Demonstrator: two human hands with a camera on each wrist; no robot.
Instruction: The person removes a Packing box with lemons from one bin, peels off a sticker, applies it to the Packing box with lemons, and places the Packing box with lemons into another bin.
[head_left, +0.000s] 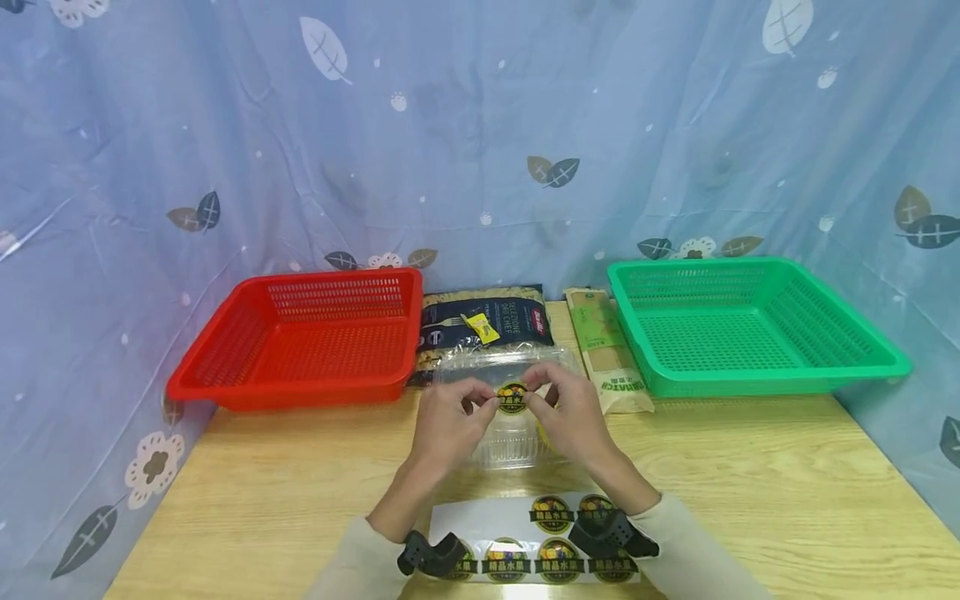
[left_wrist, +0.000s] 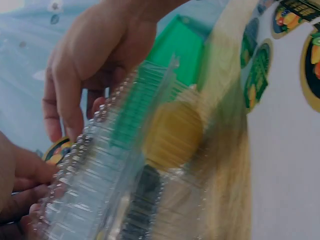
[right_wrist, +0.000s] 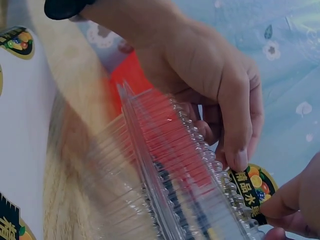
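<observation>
A round sticker (head_left: 513, 397) is pinched between both hands: the left hand (head_left: 448, 423) holds its left edge with thumb and fingertips, the right hand (head_left: 572, 413) its right edge, and it sits just above the lid of a clear plastic box (head_left: 510, 433) at the middle of the wooden table (head_left: 750, 483). The box is thin, see-through, ribbed along its sides with a beaded rim, and something yellow shows inside it. The sticker is dark with a gold border, a picture of fruit and Chinese characters. On the near side, under the wrists, lies a white backing sheet (head_left: 480, 517) with more of the same stickers. On the far side lie a dark pasta bag (head_left: 487, 321) and a tan, narrow noodle packet (head_left: 603, 350); their small print is unreadable. A red mesh basket (head_left: 307, 337) stands far left, a green mesh basket (head_left: 750, 325) far right.
</observation>
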